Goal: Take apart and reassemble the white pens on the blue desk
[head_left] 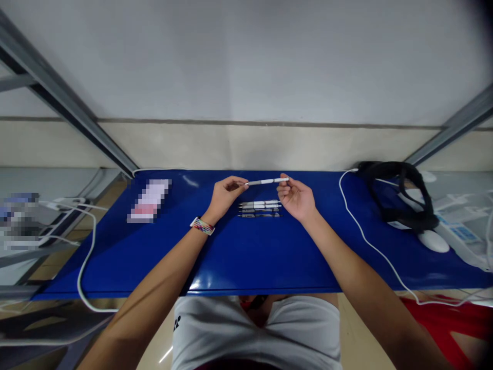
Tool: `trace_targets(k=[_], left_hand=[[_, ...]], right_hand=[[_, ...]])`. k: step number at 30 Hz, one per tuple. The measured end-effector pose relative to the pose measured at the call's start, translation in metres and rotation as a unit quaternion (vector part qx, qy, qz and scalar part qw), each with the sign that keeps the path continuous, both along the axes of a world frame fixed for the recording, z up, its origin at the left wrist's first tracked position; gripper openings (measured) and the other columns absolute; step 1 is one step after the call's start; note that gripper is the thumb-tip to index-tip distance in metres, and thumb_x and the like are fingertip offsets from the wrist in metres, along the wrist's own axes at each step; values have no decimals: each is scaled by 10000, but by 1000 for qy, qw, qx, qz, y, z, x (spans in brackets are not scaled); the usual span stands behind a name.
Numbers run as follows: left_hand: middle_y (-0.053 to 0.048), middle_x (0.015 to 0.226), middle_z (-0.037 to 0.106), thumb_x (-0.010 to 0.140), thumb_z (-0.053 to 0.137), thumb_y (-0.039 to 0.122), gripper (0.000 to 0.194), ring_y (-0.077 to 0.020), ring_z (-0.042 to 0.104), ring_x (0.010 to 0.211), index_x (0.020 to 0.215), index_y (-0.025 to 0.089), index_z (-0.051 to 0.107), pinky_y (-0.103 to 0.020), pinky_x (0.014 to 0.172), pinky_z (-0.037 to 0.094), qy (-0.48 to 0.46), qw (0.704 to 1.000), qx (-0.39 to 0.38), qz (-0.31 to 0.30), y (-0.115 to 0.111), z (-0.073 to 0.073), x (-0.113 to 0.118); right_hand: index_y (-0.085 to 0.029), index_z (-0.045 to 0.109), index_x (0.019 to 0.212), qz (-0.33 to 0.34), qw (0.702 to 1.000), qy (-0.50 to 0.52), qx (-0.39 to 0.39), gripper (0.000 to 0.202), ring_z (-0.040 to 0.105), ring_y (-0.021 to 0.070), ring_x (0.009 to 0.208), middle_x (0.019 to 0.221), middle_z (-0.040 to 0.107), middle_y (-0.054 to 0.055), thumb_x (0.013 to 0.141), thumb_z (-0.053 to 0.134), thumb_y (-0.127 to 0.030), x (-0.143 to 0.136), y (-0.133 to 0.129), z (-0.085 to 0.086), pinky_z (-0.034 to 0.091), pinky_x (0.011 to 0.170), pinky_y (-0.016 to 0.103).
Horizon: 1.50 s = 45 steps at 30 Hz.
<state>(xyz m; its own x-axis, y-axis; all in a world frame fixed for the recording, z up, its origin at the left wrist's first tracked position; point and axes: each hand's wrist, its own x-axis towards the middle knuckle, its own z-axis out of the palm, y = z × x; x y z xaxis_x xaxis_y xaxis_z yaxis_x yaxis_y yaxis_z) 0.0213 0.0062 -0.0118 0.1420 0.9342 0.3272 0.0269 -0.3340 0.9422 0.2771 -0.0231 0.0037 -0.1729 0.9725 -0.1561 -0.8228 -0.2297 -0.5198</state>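
A white and grey pen (267, 181) is held level above the blue table by both hands. My left hand (228, 194) pinches its grey end, and a patterned band circles that wrist. At the other end, the fingertips of my right hand (296, 196) close on the white tip. Just below the held pen, several pens (260, 206) lie side by side on the table, white ones at the back and darker ones in front.
The blue table (246, 257) reaches a wall. On its left lies a blurred white and pink item (150, 201). A black headset (404, 195), white cable (362, 231) and clear plastic bag (470, 221) are on the right. Metal posts rise at both sides.
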Motion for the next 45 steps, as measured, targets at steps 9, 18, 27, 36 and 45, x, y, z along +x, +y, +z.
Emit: trace_targets(k=[9, 18, 27, 36, 45], left_hand=[[-51, 913, 816, 829, 896, 373, 252, -179, 733, 832, 1004, 202, 833, -324, 800, 584, -11, 1000, -3, -2, 2, -2, 0], [-59, 941, 819, 829, 898, 378, 258, -186, 738, 853, 1007, 203, 833, -341, 827, 598, -18, 1000, 1, 3, 2, -4, 1], [-57, 930, 818, 833, 895, 383, 254, -190, 734, 840, 1005, 206, 834, -343, 810, 597, -18, 1000, -1, 13, 5, -7, 0], [-43, 901, 811, 839, 892, 377, 229, -176, 714, 806, 991, 216, 834, -334, 792, 579, -8, 1000, 3, 13, 3, -5, 1], [-48, 908, 811, 842, 889, 382, 238, -181, 722, 825, 999, 212, 833, -340, 812, 590, -7, 1000, 5, 16, 2, -4, 2]], right_hand=[[-164, 725, 1124, -4, 1000, 15, -1, 186, 602, 126, 688, 840, 708, 42, 961, 651, -215, -2, -3, 2, 559, 607, 235], [-164, 713, 1062, -1, 999, 34, 11, 128, 531, 102, 622, 748, 621, 7, 963, 634, -151, -5, -3, 3, 493, 547, 198], [-166, 713, 1105, -3, 999, 38, 6, 168, 550, 114, 658, 808, 654, 23, 979, 608, -204, -7, -4, 3, 524, 589, 223], [-178, 694, 1027, -10, 1000, 28, -4, 99, 521, 104, 613, 742, 604, 1, 968, 620, -149, -8, -3, 2, 500, 555, 202], [-181, 699, 1084, -11, 999, 44, -9, 153, 543, 119, 634, 768, 623, 9, 954, 627, -147, -8, -3, 2, 519, 569, 223]])
